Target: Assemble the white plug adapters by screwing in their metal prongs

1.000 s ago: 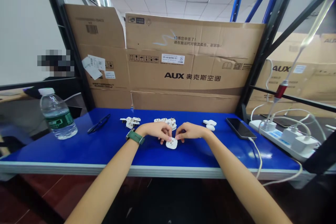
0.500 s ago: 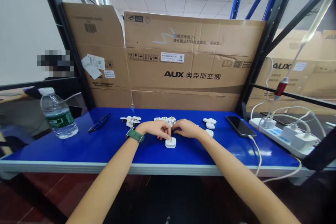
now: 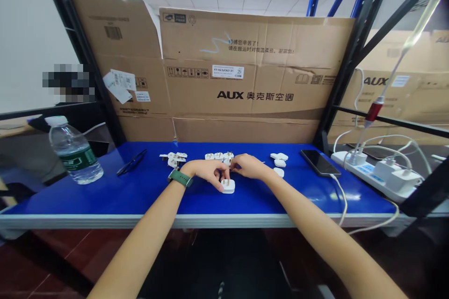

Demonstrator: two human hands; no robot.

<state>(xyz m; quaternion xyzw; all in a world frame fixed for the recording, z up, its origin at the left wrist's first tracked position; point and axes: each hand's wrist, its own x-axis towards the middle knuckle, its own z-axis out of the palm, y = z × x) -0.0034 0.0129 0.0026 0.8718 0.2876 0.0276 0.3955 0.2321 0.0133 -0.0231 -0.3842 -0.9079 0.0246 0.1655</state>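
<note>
Pinning the small white plastic plug body (image 3: 228, 186) to the blue table top (image 3: 140, 194) w/ my left hand (image 3: 207, 171), fingers pressing down on it. My right hand (image 3: 246, 166) is moving off it now, back toward the pile of white pronged plug parts (image 3: 219, 156), fingers curled, can't tell if pinching anything. Plug's sitting right under my left fingertips, just in front of the right.

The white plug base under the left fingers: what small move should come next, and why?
Probably the right hand should close on one piece from the row of white plug parts just behind it and bring it to the white plug base. The left hand already steadies that base on the blue table, and the right fingertips are at the row; whether they grip anything yet cannot be told.
</note>
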